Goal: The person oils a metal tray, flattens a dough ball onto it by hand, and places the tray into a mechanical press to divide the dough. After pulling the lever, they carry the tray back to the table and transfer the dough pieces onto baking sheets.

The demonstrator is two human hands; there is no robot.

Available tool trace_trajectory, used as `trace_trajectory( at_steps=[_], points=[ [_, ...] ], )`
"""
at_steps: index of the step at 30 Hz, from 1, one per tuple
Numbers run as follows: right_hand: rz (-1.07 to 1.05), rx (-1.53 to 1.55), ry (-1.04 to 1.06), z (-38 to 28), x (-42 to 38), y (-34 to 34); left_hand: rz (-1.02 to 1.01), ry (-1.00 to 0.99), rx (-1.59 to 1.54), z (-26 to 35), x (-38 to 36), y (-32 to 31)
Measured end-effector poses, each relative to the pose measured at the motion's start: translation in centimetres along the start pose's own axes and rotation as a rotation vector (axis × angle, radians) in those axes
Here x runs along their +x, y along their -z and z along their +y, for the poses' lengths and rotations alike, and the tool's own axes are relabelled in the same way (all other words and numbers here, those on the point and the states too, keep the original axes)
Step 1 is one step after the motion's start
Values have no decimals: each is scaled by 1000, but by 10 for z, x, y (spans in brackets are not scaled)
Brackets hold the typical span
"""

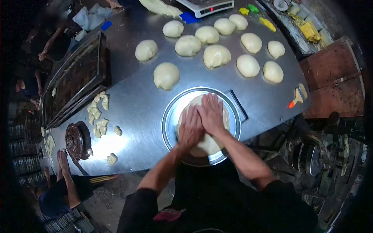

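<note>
A flattened round of dough (208, 146) lies in a round metal pan (168, 134) near the front edge of the steel table. My left hand (191, 125) presses flat on the dough, its fingers stretched out. Beside it, my right hand (212, 114) also lies flat on the dough, fingers extended and touching the left hand near the thumbs. Neither hand grasps anything. Beyond the pan sit several smooth dough balls, the nearest dough ball (166, 76) just past the rim.
A digital scale (211, 8) stands at the far edge. A brush (297, 97) lies at right. Stacked trays (75, 77), small dough pieces (95, 110) and a dark filling mass (74, 142) occupy the left. A co-worker's hand (62, 157) is at the table's lower left; other people stand farther back.
</note>
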State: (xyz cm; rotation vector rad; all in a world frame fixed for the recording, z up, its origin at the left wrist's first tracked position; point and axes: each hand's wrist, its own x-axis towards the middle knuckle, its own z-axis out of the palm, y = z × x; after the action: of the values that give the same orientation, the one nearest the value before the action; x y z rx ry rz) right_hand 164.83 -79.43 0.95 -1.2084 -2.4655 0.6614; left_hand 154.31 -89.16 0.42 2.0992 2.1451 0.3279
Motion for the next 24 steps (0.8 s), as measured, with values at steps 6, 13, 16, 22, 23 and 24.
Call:
trace_trajectory(
  at_steps=[6,13,16,22,23,24],
  points=[
    [-329,-72,213,57,2,3,110,96,-14,-2,-29,-7],
    [14,-264,-15,25,-59,-10,133,-197,-15,-29,-1,-11],
    [-178,-169,192,53,-29,-1,92,-13,-22,-13,-31,-8],
    [105,38,-265,-3,-39,-7,46,-337,286,-8,27,-11],
    [77,-204,-131,35,-67,-25,43,-291,-97,-15,25,-6],
    [51,-178,-118,47,-72,-14,86,-257,-48,-12,16,-15]
  ],
)
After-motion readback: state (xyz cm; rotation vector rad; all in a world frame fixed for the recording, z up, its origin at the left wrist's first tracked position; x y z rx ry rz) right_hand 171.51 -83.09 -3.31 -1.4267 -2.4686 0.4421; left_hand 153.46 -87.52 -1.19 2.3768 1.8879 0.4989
